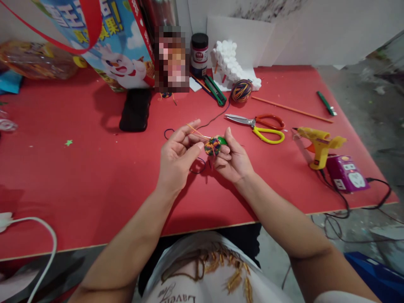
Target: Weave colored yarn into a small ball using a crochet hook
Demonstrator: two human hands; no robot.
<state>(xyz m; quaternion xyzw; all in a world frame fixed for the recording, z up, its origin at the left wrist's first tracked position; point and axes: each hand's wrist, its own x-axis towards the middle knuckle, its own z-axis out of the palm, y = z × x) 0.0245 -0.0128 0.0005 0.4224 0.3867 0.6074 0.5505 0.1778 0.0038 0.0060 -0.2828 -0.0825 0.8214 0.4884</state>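
Between my hands, above the red table, is a small round crochet piece (212, 147) in mixed orange, green and dark yarn. My left hand (179, 155) pinches its left edge between thumb and fingers, with an orange strand running over the raised index finger. In my right hand (232, 156) is a crochet hook (222, 141) with a green handle; its thin metal shaft points left across the top of the piece. Dark yarn trails from the work to a multicoloured yarn ball (241, 91) farther back. Loose loops of yarn lie beneath my hands.
Scissors (254, 123) with red and yellow handles lie behind my right hand. A yellow glue gun (319, 145) and purple box (347, 173) with cables stand at right. Farther back are a phone (135, 110), a green cutter (216, 90), a dark-lidded jar (199, 54) and a carton (115, 46).
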